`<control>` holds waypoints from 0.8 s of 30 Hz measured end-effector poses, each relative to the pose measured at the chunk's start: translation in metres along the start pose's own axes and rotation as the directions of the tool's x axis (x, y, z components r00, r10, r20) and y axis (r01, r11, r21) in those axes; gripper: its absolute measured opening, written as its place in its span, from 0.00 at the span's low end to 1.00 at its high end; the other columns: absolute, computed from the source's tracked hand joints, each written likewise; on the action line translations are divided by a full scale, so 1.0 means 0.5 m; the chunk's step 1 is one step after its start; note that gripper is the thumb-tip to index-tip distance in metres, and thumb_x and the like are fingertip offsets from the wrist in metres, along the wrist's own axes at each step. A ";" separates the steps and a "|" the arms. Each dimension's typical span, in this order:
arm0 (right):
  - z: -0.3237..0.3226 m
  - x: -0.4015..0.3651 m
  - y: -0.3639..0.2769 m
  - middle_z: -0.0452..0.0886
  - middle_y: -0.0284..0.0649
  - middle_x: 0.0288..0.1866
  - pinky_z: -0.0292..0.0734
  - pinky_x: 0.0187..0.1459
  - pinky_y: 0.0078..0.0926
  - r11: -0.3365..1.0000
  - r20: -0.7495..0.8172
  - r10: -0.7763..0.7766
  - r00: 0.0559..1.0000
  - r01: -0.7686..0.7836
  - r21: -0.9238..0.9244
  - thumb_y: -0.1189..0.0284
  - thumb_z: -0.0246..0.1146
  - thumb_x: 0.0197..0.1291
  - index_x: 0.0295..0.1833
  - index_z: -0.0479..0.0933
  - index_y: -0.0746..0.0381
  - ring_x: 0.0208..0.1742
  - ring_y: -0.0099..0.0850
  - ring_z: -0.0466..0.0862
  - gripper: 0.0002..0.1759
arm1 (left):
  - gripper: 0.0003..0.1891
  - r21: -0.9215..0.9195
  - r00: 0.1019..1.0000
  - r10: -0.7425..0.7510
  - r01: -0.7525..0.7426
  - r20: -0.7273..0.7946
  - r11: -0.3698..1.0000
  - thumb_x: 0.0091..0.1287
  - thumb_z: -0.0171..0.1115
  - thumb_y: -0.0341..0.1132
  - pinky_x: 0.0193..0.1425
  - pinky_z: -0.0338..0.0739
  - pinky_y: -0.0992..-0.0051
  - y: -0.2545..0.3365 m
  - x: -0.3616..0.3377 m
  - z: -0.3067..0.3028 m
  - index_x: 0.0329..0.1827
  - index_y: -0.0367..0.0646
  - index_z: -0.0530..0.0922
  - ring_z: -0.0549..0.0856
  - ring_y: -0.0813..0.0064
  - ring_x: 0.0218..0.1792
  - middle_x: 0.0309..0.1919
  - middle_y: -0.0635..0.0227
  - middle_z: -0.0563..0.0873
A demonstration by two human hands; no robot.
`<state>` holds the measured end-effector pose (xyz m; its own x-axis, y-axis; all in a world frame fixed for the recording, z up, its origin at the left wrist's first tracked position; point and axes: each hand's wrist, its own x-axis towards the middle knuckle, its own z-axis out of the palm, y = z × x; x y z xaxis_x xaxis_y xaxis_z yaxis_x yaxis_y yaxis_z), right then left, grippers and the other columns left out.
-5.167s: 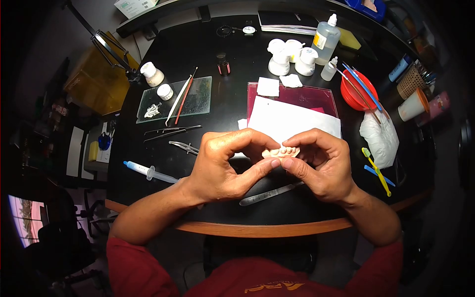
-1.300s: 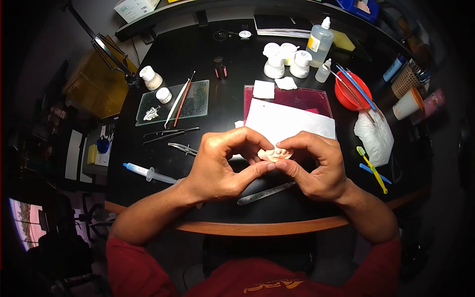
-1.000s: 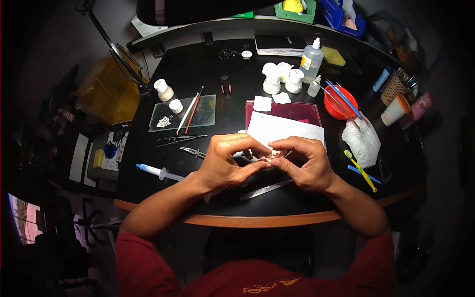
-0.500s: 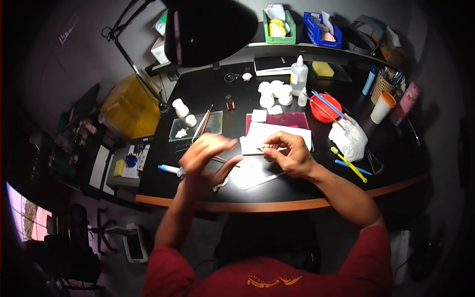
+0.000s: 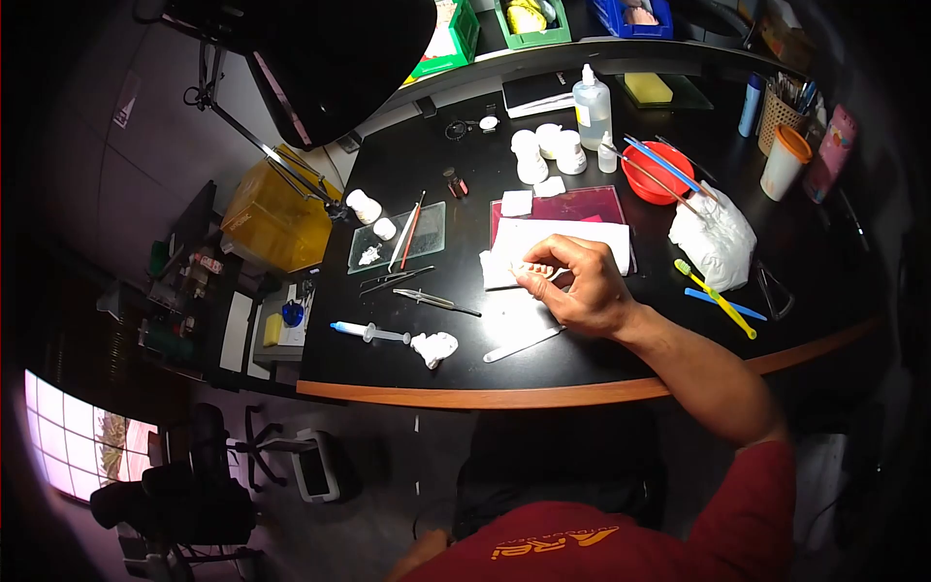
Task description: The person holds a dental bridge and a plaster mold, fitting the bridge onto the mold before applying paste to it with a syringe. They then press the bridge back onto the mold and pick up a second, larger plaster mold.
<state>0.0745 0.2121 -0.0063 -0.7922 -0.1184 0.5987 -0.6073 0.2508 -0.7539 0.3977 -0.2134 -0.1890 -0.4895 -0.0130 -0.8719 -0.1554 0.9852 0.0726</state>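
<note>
Gone since earlier: left hand. Pinched by right hand (image 5: 580, 291), 12 o'clock of spatula (image 5: 524, 344): dental cast (image 5: 536, 271). Probably light, rigid, brittle; hold by base.

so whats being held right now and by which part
The right hand pinches a small tooth model by one end; the left hand is out of view.

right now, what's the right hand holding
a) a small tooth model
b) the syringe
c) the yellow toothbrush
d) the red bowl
a: the right hand pinches the tooth model in its fingertips at the edge of the white paper, while the syringe, the yellow toothbrush and the red bowl sit on the table apart from it.
</note>
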 end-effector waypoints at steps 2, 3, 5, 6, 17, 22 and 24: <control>0.002 -0.003 0.003 0.85 0.43 0.30 0.80 0.34 0.26 1.000 -0.016 -0.003 1.000 0.003 0.004 0.72 0.70 0.62 0.38 0.82 0.68 0.31 0.30 0.87 0.09 | 0.22 -0.138 0.998 0.007 0.001 0.058 0.990 0.68 0.59 0.52 0.54 0.81 0.55 -0.060 0.074 0.069 0.51 0.45 0.88 0.88 0.46 0.48 0.44 0.46 0.89; 0.004 -0.005 0.007 0.85 0.43 0.31 0.80 0.34 0.26 1.000 -0.027 -0.006 1.000 0.006 0.004 0.72 0.70 0.62 0.38 0.82 0.67 0.31 0.30 0.87 0.09 | 0.22 -0.296 0.997 0.030 -0.008 0.071 0.955 0.69 0.58 0.51 0.55 0.81 0.55 -0.095 0.122 0.105 0.53 0.44 0.88 0.88 0.46 0.49 0.45 0.45 0.89; 0.001 -0.003 0.008 0.85 0.43 0.31 0.80 0.34 0.27 1.000 -0.040 -0.011 0.999 0.010 -0.005 0.72 0.70 0.61 0.38 0.82 0.68 0.31 0.30 0.87 0.08 | 0.23 -0.672 0.997 0.048 0.005 0.060 0.741 0.69 0.57 0.49 0.56 0.80 0.54 -0.164 0.197 0.173 0.55 0.43 0.87 0.88 0.45 0.50 0.48 0.44 0.88; 0.001 -0.003 0.006 0.85 0.43 0.31 0.80 0.34 0.27 1.000 -0.041 -0.010 0.999 0.010 -0.010 0.73 0.70 0.61 0.38 0.82 0.68 0.31 0.30 0.87 0.08 | 0.23 -0.522 0.992 0.097 -0.040 0.083 0.852 0.69 0.56 0.49 0.55 0.80 0.54 -0.151 0.186 0.155 0.54 0.40 0.86 0.88 0.45 0.51 0.48 0.44 0.88; -0.001 -0.002 0.003 0.85 0.42 0.32 0.82 0.32 0.22 0.996 -0.001 -0.079 0.997 0.079 -0.038 0.75 0.71 0.62 0.40 0.82 0.70 0.31 0.26 0.86 0.08 | 0.24 -0.083 0.977 0.146 -0.134 0.154 0.988 0.67 0.57 0.48 0.55 0.80 0.54 -0.044 0.113 0.046 0.52 0.35 0.86 0.88 0.45 0.51 0.48 0.44 0.88; 0.003 -0.002 -0.002 0.82 0.45 0.28 0.78 0.32 0.29 0.997 -0.033 -0.075 0.997 0.075 0.006 0.75 0.71 0.60 0.36 0.80 0.68 0.28 0.34 0.85 0.08 | 0.24 -0.069 0.979 0.132 -0.123 0.155 0.990 0.67 0.57 0.48 0.55 0.80 0.54 -0.006 0.103 0.020 0.52 0.35 0.86 0.88 0.45 0.51 0.48 0.44 0.88; 0.003 -0.003 0.000 0.82 0.44 0.28 0.78 0.33 0.30 0.996 -0.032 -0.086 0.996 0.086 -0.001 0.75 0.71 0.60 0.36 0.80 0.68 0.29 0.35 0.85 0.08 | 0.24 -0.062 0.978 0.133 -0.125 0.160 0.990 0.67 0.57 0.48 0.55 0.80 0.54 0.008 0.100 -0.005 0.52 0.35 0.86 0.88 0.45 0.51 0.48 0.44 0.88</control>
<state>0.0755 0.2110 -0.0074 -0.7348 -0.1088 0.6695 -0.6729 0.2409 -0.6994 0.3703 -0.2104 -0.2310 -0.3627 0.1459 -0.9204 -0.1463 0.9665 0.2109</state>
